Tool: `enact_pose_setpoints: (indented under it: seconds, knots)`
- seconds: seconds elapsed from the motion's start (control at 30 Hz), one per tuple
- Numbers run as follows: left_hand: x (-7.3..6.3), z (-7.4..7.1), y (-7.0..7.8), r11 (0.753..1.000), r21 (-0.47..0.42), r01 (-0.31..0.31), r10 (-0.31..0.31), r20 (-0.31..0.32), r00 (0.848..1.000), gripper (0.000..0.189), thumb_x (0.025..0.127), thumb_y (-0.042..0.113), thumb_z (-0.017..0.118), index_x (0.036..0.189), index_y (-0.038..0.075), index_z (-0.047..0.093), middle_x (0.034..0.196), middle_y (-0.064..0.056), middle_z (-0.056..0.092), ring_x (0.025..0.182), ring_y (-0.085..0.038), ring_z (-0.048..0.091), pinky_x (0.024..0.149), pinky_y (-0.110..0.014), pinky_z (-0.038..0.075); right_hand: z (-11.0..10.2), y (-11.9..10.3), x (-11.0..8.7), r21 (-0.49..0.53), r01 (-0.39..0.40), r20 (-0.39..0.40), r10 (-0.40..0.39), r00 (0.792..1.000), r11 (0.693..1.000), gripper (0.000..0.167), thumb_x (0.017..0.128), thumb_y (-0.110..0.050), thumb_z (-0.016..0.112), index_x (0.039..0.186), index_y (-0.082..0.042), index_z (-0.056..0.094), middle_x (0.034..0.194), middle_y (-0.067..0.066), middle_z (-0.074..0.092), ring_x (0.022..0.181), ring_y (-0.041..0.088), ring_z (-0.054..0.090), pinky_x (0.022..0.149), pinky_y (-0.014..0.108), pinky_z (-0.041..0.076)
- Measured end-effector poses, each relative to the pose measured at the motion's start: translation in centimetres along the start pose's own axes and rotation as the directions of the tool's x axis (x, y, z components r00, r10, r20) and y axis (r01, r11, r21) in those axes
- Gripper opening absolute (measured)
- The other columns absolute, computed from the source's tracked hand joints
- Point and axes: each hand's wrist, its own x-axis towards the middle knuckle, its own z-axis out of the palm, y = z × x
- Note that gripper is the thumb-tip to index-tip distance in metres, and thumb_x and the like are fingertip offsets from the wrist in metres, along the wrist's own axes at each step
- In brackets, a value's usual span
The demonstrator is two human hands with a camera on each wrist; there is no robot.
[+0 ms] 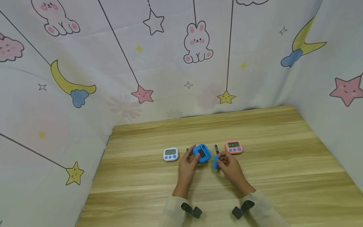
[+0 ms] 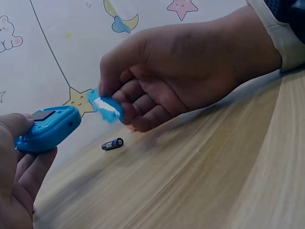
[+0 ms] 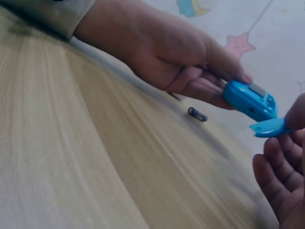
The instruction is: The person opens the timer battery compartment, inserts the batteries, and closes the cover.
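Observation:
A blue digital timer (image 1: 207, 155) sits in my left hand (image 1: 186, 167), gripped between thumb and fingers. Its back faces up, showing a dark rectangular patch and an uncovered battery slot. My right hand (image 1: 231, 167) pinches a small blue battery cover (image 1: 215, 164), held just right of the timer and apart from it. In the left wrist view, the cover (image 2: 106, 108) hangs above the table between both hands. From the right wrist, the timer (image 3: 247, 99) appears just beyond the cover (image 3: 269, 128). A dark battery (image 1: 216, 148) lies on the table beyond my right hand.
On the wooden table (image 1: 136, 189), a white timer (image 1: 170, 154) lies left of my left hand and a pink timer (image 1: 233, 147) right of the battery. Another small dark battery end (image 1: 187, 149) shows behind my left fingers. A patterned cloth (image 1: 170, 69) hangs behind the table.

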Motion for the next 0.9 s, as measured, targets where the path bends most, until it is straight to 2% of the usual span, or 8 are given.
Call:
enact_pose_setpoints:
  seconds: [0.13,0.27,0.53,0.63,0.7,0.87,0.9]
  knots:
    - [0.0,-0.1,0.0,0.999,-0.036,0.001,-0.002,-0.009,1.0,0.045,0.093,0.011,0.068,0.136,0.006,0.057,0.126,-0.017,0.061,0.107,-0.025,0.065,0.082,-0.027,0.055,0.5,1.2,0.1,-0.097,0.027,0.052,-0.022,0.998,0.995,0.018,0.091,-0.004,0.066,0.107,-0.008,0.061,0.088,0.002,0.063,0.077,0.014,0.061,0.066,0.024,0.054]
    - [0.0,-0.1,-0.1,0.998,-0.065,-0.002,0.001,-0.015,1.0,0.045,0.092,0.01,0.068,0.136,0.005,0.057,0.127,-0.017,0.06,0.106,-0.024,0.065,0.081,-0.026,0.055,0.8,1.5,0.1,-0.14,0.071,0.093,-0.059,0.994,0.988,0.021,0.088,-0.004,0.068,0.106,-0.013,0.063,0.088,-0.001,0.063,0.077,0.013,0.061,0.065,0.025,0.054]
    - [-0.1,-0.1,0.2,0.998,-0.07,-0.005,0.004,-0.015,1.0,0.045,0.093,0.008,0.067,0.136,0.002,0.056,0.126,-0.017,0.061,0.104,-0.023,0.065,0.081,-0.025,0.055,1.1,1.4,0.1,-0.252,0.134,0.152,-0.097,0.984,0.959,0.018,0.086,-0.004,0.07,0.1,-0.012,0.064,0.087,-0.006,0.061,0.074,0.01,0.058,0.064,0.024,0.053]
    - [0.0,-0.1,0.0,0.997,-0.082,-0.009,0.008,-0.013,1.0,0.045,0.093,0.007,0.067,0.136,0.001,0.055,0.126,-0.019,0.06,0.104,-0.024,0.066,0.081,-0.025,0.055,1.2,1.4,0.2,-0.309,0.156,0.158,-0.111,0.981,0.938,0.017,0.085,-0.006,0.071,0.1,-0.012,0.064,0.086,-0.007,0.06,0.073,0.007,0.057,0.063,0.022,0.053]
    - [0.3,-0.1,-0.9,0.995,-0.095,-0.03,0.028,-0.019,0.999,0.046,0.092,0.009,0.068,0.136,0.001,0.055,0.126,-0.019,0.061,0.102,-0.022,0.066,0.08,-0.024,0.055,1.2,1.4,0.2,-0.348,0.168,0.152,-0.122,0.981,0.922,0.017,0.084,-0.007,0.072,0.099,-0.011,0.065,0.084,-0.007,0.059,0.071,0.007,0.056,0.061,0.022,0.052]
    - [0.3,-0.1,-0.8,0.994,-0.105,-0.028,0.027,-0.015,1.0,0.045,0.092,0.008,0.068,0.135,0.002,0.056,0.126,-0.018,0.061,0.1,-0.018,0.066,0.079,-0.024,0.056,1.3,1.1,0.1,-0.432,0.19,0.137,-0.144,0.98,0.882,0.019,0.08,-0.007,0.074,0.096,-0.01,0.065,0.081,-0.008,0.057,0.068,0.005,0.053,0.06,0.022,0.05]
    - [0.2,-0.1,-0.4,0.994,-0.105,-0.019,0.018,-0.012,1.0,0.045,0.092,0.006,0.067,0.135,0.001,0.056,0.126,-0.018,0.06,0.1,-0.018,0.066,0.079,-0.025,0.056,1.4,0.9,0.1,-0.442,0.188,0.136,-0.142,0.981,0.877,0.019,0.079,-0.007,0.075,0.096,-0.009,0.065,0.081,-0.007,0.057,0.068,0.005,0.053,0.06,0.022,0.05]
